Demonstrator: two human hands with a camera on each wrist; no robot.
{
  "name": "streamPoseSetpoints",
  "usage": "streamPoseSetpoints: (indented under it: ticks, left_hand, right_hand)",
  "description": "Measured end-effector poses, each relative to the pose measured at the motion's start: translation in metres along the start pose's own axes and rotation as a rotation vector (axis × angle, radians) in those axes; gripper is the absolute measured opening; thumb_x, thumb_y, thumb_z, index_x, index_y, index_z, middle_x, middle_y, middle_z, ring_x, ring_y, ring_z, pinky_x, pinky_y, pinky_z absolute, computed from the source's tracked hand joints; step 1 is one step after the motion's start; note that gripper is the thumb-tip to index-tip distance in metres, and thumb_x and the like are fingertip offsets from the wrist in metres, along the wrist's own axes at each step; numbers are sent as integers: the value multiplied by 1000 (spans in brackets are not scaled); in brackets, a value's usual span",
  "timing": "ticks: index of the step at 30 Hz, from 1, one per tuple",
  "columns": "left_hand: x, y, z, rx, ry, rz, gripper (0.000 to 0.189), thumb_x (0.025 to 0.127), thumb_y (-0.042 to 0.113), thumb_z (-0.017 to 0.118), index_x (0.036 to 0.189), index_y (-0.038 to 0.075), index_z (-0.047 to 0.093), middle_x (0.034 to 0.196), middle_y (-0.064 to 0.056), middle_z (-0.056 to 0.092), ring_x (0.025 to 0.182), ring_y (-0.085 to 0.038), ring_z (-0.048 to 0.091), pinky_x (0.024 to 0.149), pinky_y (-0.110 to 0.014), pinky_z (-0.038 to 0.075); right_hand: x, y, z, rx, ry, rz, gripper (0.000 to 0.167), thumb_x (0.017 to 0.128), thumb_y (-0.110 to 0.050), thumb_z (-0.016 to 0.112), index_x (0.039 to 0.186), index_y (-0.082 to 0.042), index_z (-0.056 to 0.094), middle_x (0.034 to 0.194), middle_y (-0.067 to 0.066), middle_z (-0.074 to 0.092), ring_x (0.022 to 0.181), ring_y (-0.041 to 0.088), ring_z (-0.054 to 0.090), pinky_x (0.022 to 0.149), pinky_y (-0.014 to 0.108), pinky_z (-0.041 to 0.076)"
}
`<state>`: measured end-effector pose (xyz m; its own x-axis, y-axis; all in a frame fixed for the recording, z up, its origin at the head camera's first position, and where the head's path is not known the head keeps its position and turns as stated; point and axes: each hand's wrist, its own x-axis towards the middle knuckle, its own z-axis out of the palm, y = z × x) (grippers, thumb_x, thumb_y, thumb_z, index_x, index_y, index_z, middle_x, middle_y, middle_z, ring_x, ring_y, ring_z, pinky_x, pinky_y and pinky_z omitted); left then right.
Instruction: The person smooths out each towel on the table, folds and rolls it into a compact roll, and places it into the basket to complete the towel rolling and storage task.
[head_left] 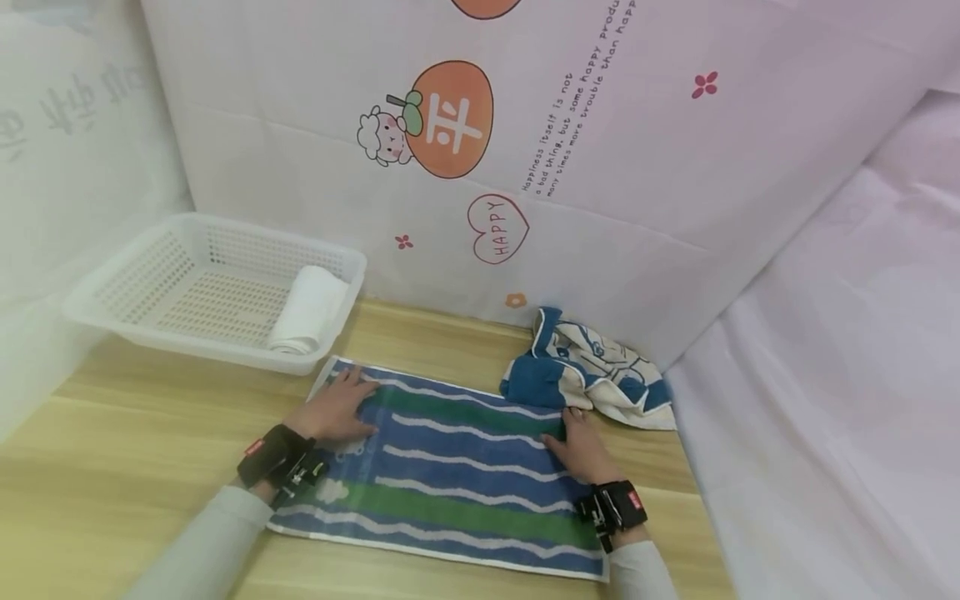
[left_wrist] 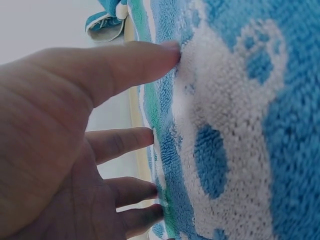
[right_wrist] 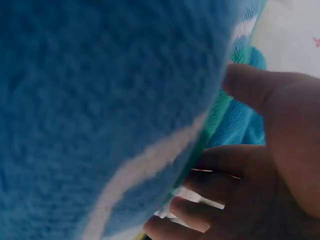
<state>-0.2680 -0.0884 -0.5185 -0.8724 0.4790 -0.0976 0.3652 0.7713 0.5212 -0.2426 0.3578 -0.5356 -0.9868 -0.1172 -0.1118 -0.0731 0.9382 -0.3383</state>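
A blue towel [head_left: 465, 471] with green bands and white wavy lines lies spread flat on the wooden table. My left hand [head_left: 337, 408] rests on its left part, fingers spread; in the left wrist view the thumb [left_wrist: 125, 62] touches the terry cloth beside a white pattern. At the towel's right edge is my right hand [head_left: 585, 446], thumb apart from the fingers. In the right wrist view the thumb [right_wrist: 255, 82] meets the cloth, and the fingertips are partly hidden at the towel's border.
A crumpled blue and cream towel [head_left: 592, 371] lies behind the right hand, against the printed backdrop [head_left: 600, 250]. At the back left stands a white plastic basket [head_left: 187, 342] with a rolled white cloth [head_left: 309, 308] inside. White sheeting [head_left: 832, 375] borders the wooden table [head_left: 150, 433] on the right.
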Motion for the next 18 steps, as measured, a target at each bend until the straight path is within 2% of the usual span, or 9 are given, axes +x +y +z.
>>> streamPoseSetpoints:
  ticks: [4,9,12,14,16,18]
  left_hand:
    - [5,0,0,16,5,-3,76,88,34,77,149,1,47,158,-40,20,146,-59,19,113,-74,24]
    - [10,2,-1,33,11,-16,76,88,35,77,149,1,46,158,-41,19,146,-59,19,114,-73,24]
    - [10,2,-1,43,22,-22,76,88,34,77,149,0,47,158,-41,20,145,-60,21,113,-73,25]
    - [7,2,-1,43,31,-19,75,87,34,78,148,0,48,157,-41,21,144,-60,22,112,-74,26]
    - [5,1,0,42,39,-15,76,87,35,77,148,0,49,157,-41,22,145,-60,22,112,-74,27]
    - [3,1,0,47,51,-6,76,87,35,77,147,0,49,156,-42,22,144,-60,23,112,-73,27]
  right_hand:
    - [7,18,-3,9,-7,1,87,100,-49,58,153,13,27,157,37,29,146,54,27,115,65,31]
    - [10,24,-13,27,-50,1,84,102,-46,57,155,11,25,161,34,24,149,52,20,116,65,28]
    - [11,16,-13,-18,-21,17,78,102,-39,60,151,14,32,157,35,32,147,52,24,116,63,29]
    - [8,5,-12,-40,32,23,71,99,-32,65,147,14,40,149,35,43,142,51,36,113,62,35]
    - [4,-8,-11,-32,60,14,64,97,-25,69,143,12,46,143,33,52,135,50,46,110,60,41]
    - [3,-18,-11,11,48,-23,62,96,-23,70,143,10,48,143,35,50,133,50,49,107,59,43]
